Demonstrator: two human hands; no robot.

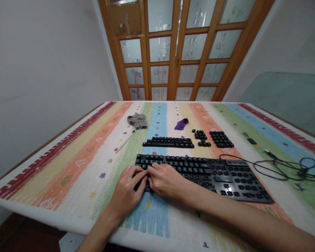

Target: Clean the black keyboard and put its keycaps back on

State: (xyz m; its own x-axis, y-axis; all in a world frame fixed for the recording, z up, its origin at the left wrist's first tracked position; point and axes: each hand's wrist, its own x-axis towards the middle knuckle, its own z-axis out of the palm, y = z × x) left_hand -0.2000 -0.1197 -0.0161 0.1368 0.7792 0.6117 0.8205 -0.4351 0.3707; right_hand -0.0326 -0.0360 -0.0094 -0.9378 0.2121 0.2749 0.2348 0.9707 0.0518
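Note:
A black keyboard [204, 170] lies on the striped tablecloth; its right part has lost many keycaps, and bare switches show there. Over its left end, my left hand [130, 185] has thumb and fingers closed in a pinch. My right hand [164, 179] is curled against it, fingertips meeting those of the left at the keys. Whatever the fingertips grip is hidden between them. Behind the keyboard, loose keycaps stand in rows [170, 142], with a small cluster [200, 135] and a number-pad block [221, 139] to the right.
A grey cloth [138, 121], a purple cloth [181, 124] and a thin white stick with a dark tip [125, 141] lie farther back. The keyboard's cable [280, 168] is coiled at the right, near a small black piece [251, 141]. Walls and glass-paned doors [173, 52] surround the table.

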